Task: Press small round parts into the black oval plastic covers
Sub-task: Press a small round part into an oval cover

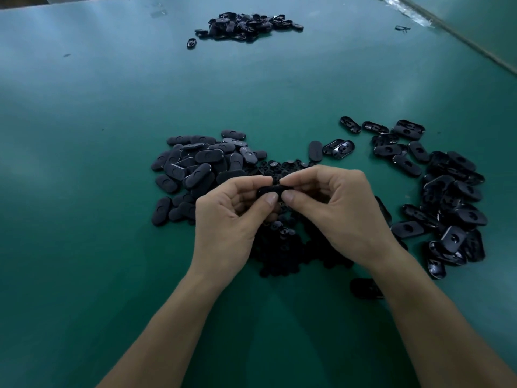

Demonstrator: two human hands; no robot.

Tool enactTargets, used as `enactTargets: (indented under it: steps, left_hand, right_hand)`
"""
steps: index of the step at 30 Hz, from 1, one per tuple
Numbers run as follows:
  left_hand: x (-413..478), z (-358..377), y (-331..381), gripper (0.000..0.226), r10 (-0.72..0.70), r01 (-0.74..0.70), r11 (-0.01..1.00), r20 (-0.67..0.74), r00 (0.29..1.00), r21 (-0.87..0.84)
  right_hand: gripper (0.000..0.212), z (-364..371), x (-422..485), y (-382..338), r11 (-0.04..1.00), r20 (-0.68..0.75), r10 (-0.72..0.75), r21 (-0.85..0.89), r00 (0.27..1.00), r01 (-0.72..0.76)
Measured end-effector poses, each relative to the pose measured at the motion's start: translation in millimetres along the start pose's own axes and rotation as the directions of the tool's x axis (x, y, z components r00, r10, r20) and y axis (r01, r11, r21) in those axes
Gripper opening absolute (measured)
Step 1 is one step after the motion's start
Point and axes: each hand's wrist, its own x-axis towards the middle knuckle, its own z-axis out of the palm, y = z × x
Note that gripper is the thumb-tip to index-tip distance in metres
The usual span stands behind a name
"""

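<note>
On the counter [84, 191]: left heap of covers [195, 169]; right heap [447, 197]; round parts [282, 247] between them; far heap [243, 26] behind.

Assembly workshop: wide green-matted counter [84, 163]; sorted heaps of identical black oval covers [195, 166]; loose pile of small round parts [282, 253]

Bare surface [84, 219] opens at 9 o'clock of my left hand [223, 217]. One cover heap [193, 166] blocks 10 o'clock, a second heap [453, 197] crowds 3 o'clock beyond my right hand [344, 211], round parts [279, 253] lie beneath both; 12 o'clock runs free to the far pile [246, 26]
</note>
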Motion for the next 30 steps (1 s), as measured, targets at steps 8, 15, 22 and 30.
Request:
enactTargets:
  steps: [8,15,22,30]
  left_hand:
    - [-0.5,1.6,2.6,0.023,-0.008,0.008,1.0,0.014,1.0,0.001]
    - [-1.1,2.7,2.8,0.026,0.001,-0.002,1.0,0.016,1.0,0.018]
    - [-2.0,2.0,3.6,0.024,0.033,-0.033,0.999,0.003,0.999,0.033]
    - [-1.0,1.7,3.3,0.027,0.028,-0.027,0.998,-0.015,0.999,0.054]
  right_hand:
    - [0.014,-1.8,-1.0,-0.8,1.0,0.011,0.024,0.005,1.0,-0.024]
    - [0.014,1.6,-2.9,-3.8,0.997,-0.031,0.016,-0.078,0.999,-0.018]
    - [0.015,0.3,-2.4,-2.0,0.999,-0.033,0.045,-0.017,0.998,-0.046]
    - [0.016,-0.6,-1.6,-1.8,0.998,-0.002,0.054,0.015,0.999,-0.054]
